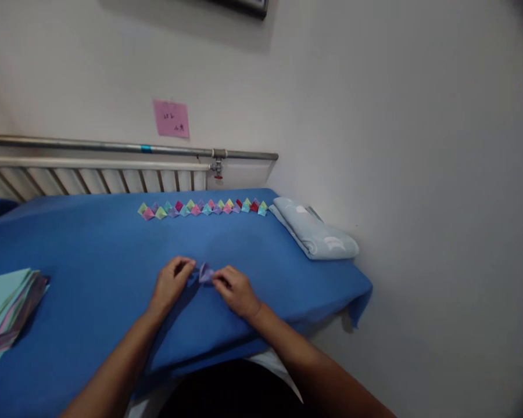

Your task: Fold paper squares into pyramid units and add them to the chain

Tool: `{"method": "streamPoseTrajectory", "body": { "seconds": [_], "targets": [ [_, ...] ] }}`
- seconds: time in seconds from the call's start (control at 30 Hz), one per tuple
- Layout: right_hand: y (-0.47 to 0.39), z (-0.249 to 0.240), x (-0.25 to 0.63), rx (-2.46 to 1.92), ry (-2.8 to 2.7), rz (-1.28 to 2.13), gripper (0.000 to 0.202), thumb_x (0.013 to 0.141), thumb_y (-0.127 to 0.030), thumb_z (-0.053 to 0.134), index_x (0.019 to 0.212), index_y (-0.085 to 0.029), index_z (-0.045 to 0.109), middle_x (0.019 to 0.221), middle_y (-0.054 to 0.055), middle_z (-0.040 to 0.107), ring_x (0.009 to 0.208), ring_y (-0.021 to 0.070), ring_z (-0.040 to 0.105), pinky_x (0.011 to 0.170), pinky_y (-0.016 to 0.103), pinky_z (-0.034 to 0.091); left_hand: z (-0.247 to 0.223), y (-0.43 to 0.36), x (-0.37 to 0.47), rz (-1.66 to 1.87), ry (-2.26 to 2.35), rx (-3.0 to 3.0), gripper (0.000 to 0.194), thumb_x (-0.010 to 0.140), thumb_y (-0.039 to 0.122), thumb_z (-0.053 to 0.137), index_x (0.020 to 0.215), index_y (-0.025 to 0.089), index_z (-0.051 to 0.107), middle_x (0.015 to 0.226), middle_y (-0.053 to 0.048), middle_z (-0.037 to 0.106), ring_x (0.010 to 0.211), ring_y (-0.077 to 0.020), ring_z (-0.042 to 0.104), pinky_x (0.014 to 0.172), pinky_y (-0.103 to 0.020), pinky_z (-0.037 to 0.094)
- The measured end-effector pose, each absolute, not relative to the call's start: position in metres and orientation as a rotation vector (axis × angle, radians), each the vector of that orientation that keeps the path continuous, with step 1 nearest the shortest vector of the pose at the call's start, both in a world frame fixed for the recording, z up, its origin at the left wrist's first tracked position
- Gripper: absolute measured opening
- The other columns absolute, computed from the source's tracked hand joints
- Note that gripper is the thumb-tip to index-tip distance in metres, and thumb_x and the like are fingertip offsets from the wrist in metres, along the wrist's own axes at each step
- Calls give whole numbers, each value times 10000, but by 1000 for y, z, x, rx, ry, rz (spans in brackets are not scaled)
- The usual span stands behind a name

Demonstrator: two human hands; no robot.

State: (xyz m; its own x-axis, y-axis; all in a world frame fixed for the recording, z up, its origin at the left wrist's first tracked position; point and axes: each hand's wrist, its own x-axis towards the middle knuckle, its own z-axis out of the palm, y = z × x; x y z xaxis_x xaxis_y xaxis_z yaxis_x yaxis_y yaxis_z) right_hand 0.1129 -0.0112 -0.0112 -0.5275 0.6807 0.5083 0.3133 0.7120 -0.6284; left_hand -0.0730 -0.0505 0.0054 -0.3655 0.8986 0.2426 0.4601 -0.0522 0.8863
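Between my hands is a small folded purple paper piece (206, 274), held just over the blue cloth (113, 249). My left hand (174, 281) is pinched at the left of the paper, its fingertips close to the paper's left corner. On the other side, my right hand (235, 289) pinches the right corner of the purple paper between thumb and fingers. Behind them, a long row of small folded paper pieces (207, 209) in many colours lies along the back of the cloth.
A stack of coloured paper sheets (4, 296) lies at the left. A folded light blue towel (316, 232) rests at the back right corner against the wall. Behind the table are a radiator (100, 179), a metal pipe (178, 151) and a pink note (171, 118).
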Motion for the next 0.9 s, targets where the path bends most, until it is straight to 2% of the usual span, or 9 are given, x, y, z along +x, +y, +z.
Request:
{"method": "streamPoseTrajectory", "body": {
  "seconds": [0.13, 0.3, 0.43, 0.63, 0.9],
  "targets": [
    [23, -15, 133, -976, -1936, 611, 149, 874, -262, 478, 853, -212, 617, 832, 31, 623, 711, 146, 566, 675, 264, 463, 10, -24, -76, 1398, 1812, 1388, 326, 797, 503, 482, 750, 203, 602, 648, 9, 583, 627, -157, 561, 578, -259, 434],
    [83, -15, 158, -1121, -1815, 563, 175, 851, -326, 484, 819, -205, 607, 778, 13, 609, 664, 138, 544, 641, 253, 449, 5, 8, -46, 1290, 1739, 1524, 224, 755, 408, 536, 709, 201, 609, 652, 9, 587, 611, -152, 541, 611, -275, 435],
    [142, -14, 165, -1191, -1777, 489, 152, 827, -305, 486, 786, -208, 595, 749, 4, 591, 665, 140, 530, 666, 259, 437, -4, 26, -16, 1209, 1637, 1668, 142, 752, 324, 555, 708, 205, 618, 688, 3, 586, 633, -145, 542, 636, -276, 433],
    [223, -16, 165, -1252, -1772, 378, 123, 801, -217, 461, 764, -206, 577, 779, 24, 599, 724, 168, 552, 716, 288, 430, -17, 35, -12, 1104, 1552, 1798, 165, 865, 292, 460, 773, 234, 584, 736, -7, 573, 661, -151, 550, 633, -277, 443],
    [266, -19, 166, -1293, -1803, 317, 130, 790, -186, 469, 737, -204, 586, 779, 35, 602, 741, 177, 553, 746, 295, 427, -25, 32, -15, 1076, 1467, 1795, 122, 876, 297, 474, 831, 307, 587, 822, -29, 651, 739, -178, 641, 647, -286, 529]
  ]
}}
